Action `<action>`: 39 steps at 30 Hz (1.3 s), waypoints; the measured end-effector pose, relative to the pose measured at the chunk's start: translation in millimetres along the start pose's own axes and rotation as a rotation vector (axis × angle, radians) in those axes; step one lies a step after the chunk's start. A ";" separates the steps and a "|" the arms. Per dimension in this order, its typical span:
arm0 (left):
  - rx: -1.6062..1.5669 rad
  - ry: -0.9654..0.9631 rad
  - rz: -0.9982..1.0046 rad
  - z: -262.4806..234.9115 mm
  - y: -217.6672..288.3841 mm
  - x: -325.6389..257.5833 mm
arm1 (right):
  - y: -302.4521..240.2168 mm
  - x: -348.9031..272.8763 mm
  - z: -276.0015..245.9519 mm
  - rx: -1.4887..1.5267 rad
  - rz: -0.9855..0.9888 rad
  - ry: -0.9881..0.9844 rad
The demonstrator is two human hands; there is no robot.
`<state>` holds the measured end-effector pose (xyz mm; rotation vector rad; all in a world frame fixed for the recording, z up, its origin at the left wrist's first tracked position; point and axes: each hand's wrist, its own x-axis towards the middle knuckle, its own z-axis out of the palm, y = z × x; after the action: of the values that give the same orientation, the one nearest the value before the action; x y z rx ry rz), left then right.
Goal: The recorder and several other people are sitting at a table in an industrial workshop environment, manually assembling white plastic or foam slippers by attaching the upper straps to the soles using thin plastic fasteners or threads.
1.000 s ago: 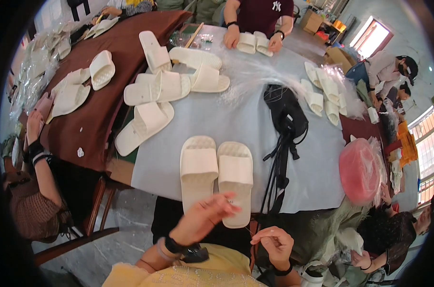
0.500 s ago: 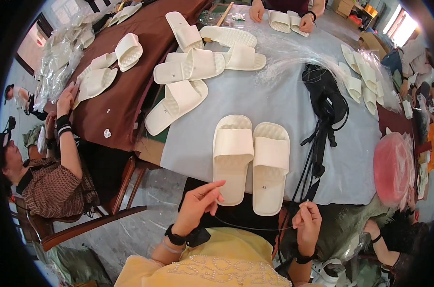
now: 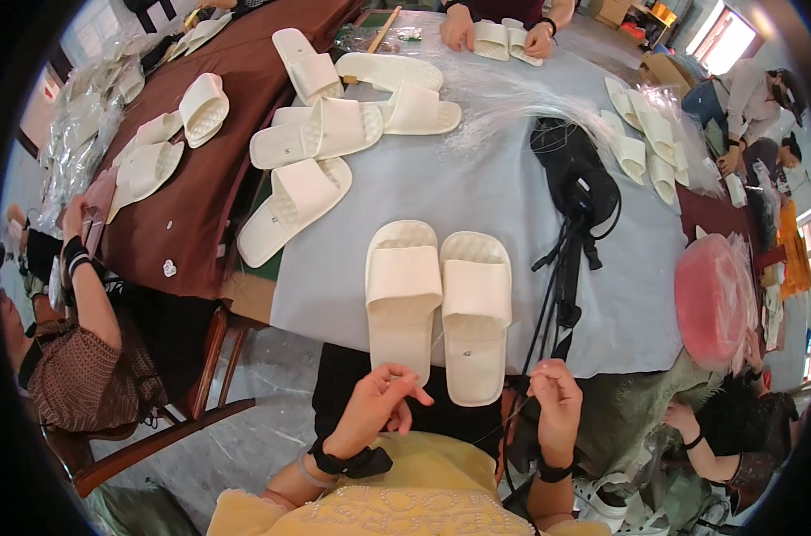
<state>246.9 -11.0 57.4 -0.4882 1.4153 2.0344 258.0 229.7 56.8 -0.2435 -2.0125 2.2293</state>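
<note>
A pair of cream slippers, the left slipper point(image 3: 403, 295) and the right slipper point(image 3: 475, 335), lies side by side at the near table edge, heels jutting over it. By the left heel, my left hand point(image 3: 378, 406) is closed, thumb and fingers pinched together. My right hand point(image 3: 555, 406) is closed in a pinch to the right of the other heel. A thin, clear plastic strand point(image 3: 490, 436) shows faintly between my hands, below the slippers; its ends are hard to make out. A loose bundle of such clear strands point(image 3: 512, 103) lies farther back on the table.
Several cream slippers point(image 3: 298, 201) lie at the back left, more point(image 3: 660, 152) at the right. A black strapped device point(image 3: 579, 179) with cords lies right of the pair. A pink round bundle point(image 3: 711, 290) stands at the right edge. People work around the table; a co-worker's hands point(image 3: 459, 31) are opposite.
The view has shifted, so the table's things sit farther left. My hands stay pinched near the heels. The strand between them looks fainter than before.
</note>
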 end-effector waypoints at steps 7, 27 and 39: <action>-0.247 -0.154 -0.129 26.2 -18.4 29.5 | -10.5 13.5 -3.2 -0.066 0.101 -0.051; -0.434 0.151 -0.015 86.8 -0.3 91.4 | -13.9 212.9 51.8 -0.952 0.467 -0.806; -0.381 0.070 -0.006 87.7 1.3 93.7 | -14.7 200.0 51.4 -0.662 0.437 -0.802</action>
<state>179.5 95.6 33.3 -0.7265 1.0601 2.3106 51.5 221.6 69.7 0.2302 -3.3933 1.9393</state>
